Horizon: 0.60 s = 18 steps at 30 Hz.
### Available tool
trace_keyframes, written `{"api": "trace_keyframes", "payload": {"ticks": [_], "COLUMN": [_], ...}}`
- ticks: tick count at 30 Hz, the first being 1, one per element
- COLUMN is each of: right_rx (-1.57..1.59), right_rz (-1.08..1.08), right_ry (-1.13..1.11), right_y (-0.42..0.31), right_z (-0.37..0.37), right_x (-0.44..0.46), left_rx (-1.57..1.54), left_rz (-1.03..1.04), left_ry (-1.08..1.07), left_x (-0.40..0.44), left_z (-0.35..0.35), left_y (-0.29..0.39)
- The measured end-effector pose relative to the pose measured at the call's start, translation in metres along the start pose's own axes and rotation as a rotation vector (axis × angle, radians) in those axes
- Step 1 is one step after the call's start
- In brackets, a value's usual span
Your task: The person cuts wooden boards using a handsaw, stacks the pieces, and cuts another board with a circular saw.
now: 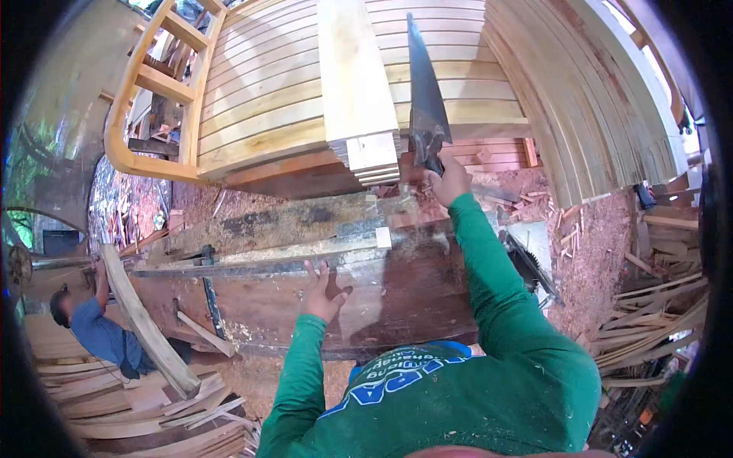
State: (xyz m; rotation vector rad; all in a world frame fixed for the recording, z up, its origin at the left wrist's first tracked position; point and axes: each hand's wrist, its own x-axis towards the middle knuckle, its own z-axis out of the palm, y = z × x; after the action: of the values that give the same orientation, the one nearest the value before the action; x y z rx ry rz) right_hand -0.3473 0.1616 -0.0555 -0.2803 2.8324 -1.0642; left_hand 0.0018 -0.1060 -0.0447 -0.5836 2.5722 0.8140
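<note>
Forward of right grip [450, 182]: dark tapered metal handsaw [430, 95], blade pointing away | Right grip: clamped on handsaw handle | Left grip [326, 294]: fingers spread apart over worn brown wooden worktop [405, 294] | Between grips: small pale wooden block [383, 237] | Left of right grip: stacked pale boards [353, 76]

Head view: forward, steeply down over workbench [405, 294].

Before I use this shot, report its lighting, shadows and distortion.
Head view: wide-angle distortion, black edges rounding the frame; head view: pale board stack brightly lit, nearly washed out on top; head view: handsaw blade dark against bright slats; head view: dark shadow beside the left hand on the workbench.
</note>
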Motion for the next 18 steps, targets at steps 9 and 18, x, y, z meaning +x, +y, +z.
{"api": "trace_keyframes", "payload": {"ticks": [9, 18], "right_rx": [0.043, -0.314], "right_rz": [-0.323, -0.180], "right_ry": [0.196, 0.083], "right_y": [-0.113, -0.049], "right_z": [-0.062, -0.045], "right_x": [-0.004, 0.014], "left_rx": [-0.112, -0.225], "left_rz": [0.090, 0.045], "left_ry": [0.083, 0.022], "left_x": [0.007, 0.006], "left_z": [0.020, -0.015], "left_y": [-0.019, 0.010]}}
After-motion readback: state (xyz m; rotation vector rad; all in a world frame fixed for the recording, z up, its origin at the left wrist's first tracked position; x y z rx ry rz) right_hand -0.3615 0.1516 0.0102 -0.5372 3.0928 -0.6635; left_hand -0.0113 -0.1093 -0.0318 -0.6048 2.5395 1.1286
